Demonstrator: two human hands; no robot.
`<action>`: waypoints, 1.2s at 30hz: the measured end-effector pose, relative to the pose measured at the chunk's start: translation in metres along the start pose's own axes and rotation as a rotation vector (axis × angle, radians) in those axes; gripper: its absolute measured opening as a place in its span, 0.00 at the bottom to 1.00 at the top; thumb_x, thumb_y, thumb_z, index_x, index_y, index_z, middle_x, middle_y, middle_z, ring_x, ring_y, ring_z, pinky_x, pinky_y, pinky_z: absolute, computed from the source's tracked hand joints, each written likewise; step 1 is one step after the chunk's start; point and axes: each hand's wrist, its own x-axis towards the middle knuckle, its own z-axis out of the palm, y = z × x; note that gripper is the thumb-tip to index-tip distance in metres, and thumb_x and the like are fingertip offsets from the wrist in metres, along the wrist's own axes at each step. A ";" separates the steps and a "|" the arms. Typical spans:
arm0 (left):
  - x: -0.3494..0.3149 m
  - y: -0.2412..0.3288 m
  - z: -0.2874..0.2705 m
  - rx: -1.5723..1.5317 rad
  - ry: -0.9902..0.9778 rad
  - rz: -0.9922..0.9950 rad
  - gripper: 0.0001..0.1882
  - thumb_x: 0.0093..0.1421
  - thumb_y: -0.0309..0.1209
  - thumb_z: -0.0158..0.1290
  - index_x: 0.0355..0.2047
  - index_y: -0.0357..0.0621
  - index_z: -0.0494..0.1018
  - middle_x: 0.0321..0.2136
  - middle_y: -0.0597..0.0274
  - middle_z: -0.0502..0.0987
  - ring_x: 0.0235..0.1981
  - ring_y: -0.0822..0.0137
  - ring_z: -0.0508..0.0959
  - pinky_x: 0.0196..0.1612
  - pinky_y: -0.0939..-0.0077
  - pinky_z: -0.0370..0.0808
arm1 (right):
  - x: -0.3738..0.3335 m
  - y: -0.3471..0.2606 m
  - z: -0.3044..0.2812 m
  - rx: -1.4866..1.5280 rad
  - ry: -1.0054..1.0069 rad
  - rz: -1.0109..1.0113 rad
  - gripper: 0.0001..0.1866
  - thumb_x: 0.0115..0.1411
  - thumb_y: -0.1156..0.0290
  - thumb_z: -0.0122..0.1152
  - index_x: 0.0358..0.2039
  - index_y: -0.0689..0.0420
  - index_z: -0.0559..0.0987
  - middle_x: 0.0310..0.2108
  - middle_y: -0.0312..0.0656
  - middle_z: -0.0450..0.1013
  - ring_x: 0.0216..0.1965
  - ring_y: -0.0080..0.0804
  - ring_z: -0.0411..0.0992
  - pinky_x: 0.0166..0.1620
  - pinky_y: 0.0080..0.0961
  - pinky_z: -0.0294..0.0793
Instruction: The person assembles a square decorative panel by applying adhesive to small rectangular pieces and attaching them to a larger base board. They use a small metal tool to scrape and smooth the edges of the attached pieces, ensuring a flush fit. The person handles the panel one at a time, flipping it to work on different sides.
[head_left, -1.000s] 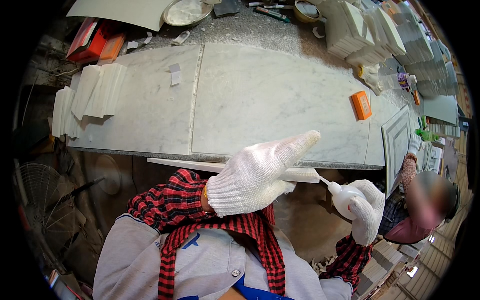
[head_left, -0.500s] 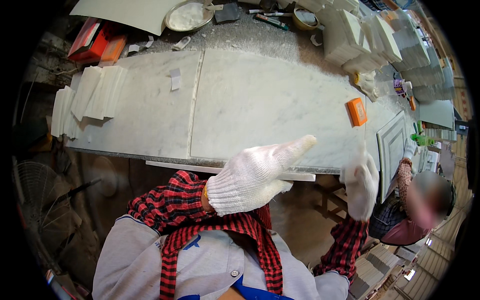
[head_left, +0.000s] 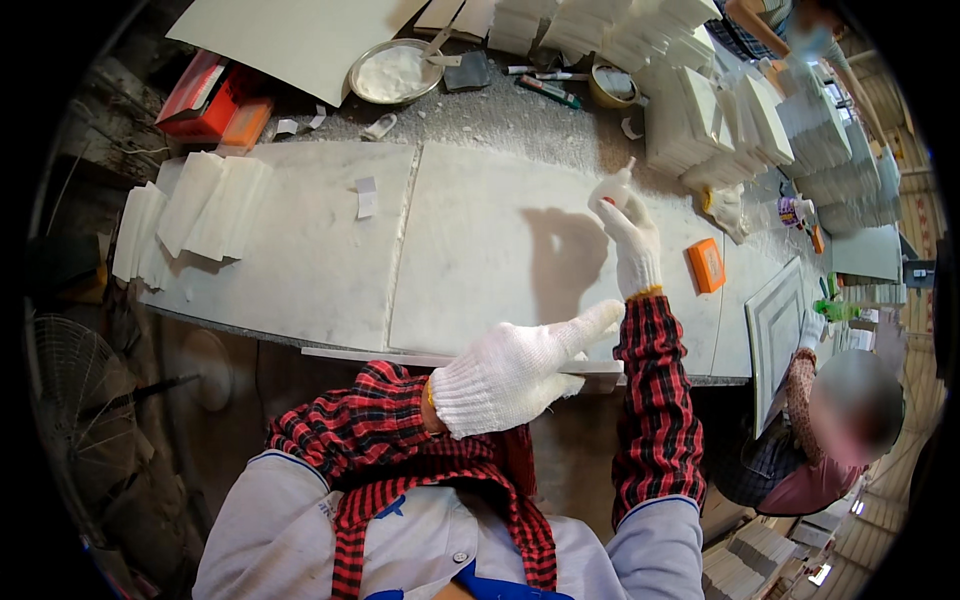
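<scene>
My left hand (head_left: 505,378), in a white knit glove, is at the near edge of a marble-patterned worktop slab (head_left: 470,250). Its fingers reach to the right, the thumb lower down. Between them passes a long, narrow white strip (head_left: 335,357) that runs along the worktop's front edge; the hand is closed round it, and the underside of the grip is hidden. Over the slab's right part, my gloved right hand (head_left: 637,245) is raised, closed on a small white squeeze bottle (head_left: 612,187) with its thin nozzle pointing up. Both cast a shadow on the slab.
An orange box (head_left: 706,265) lies right of my right hand. White tiles (head_left: 220,205) lean at the left; stacked tiles (head_left: 690,110) stand back right. A metal bowl of white powder (head_left: 392,72) is at the back. Another person's gloved hand (head_left: 811,328) touches a framed panel (head_left: 775,325).
My right hand has moved up and forward from below the front edge to above the slab, and the squeeze bottle now shows in it. My left hand stays at the strip. The view has shifted slightly.
</scene>
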 end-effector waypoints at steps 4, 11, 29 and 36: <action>0.002 -0.003 0.000 -0.012 -0.010 0.000 0.44 0.53 0.11 0.54 0.69 0.51 0.56 0.54 0.54 0.77 0.48 0.62 0.82 0.50 0.71 0.81 | 0.029 -0.007 0.022 -0.092 -0.021 -0.032 0.22 0.57 0.68 0.68 0.51 0.62 0.79 0.43 0.37 0.79 0.43 0.21 0.73 0.48 0.21 0.70; 0.002 0.001 -0.005 -0.024 -0.023 -0.086 0.41 0.56 0.13 0.55 0.69 0.52 0.57 0.55 0.54 0.77 0.48 0.63 0.82 0.52 0.73 0.80 | 0.096 0.014 0.035 -0.400 0.000 -0.250 0.19 0.54 0.63 0.67 0.45 0.57 0.83 0.36 0.40 0.82 0.38 0.25 0.77 0.45 0.23 0.73; -0.012 -0.014 0.011 0.080 0.137 0.099 0.42 0.54 0.24 0.54 0.70 0.59 0.57 0.24 0.47 0.76 0.20 0.49 0.78 0.23 0.59 0.75 | 0.086 -0.021 -0.017 -1.052 -0.080 -0.313 0.27 0.54 0.58 0.69 0.51 0.59 0.78 0.36 0.43 0.79 0.39 0.30 0.76 0.45 0.28 0.75; -0.017 -0.008 0.003 0.159 0.078 0.085 0.40 0.54 0.21 0.49 0.69 0.57 0.58 0.34 0.50 0.80 0.19 0.51 0.78 0.21 0.60 0.76 | 0.073 -0.073 0.137 -0.681 -0.591 -0.356 0.27 0.63 0.56 0.62 0.57 0.59 0.74 0.30 0.45 0.79 0.30 0.27 0.76 0.38 0.24 0.74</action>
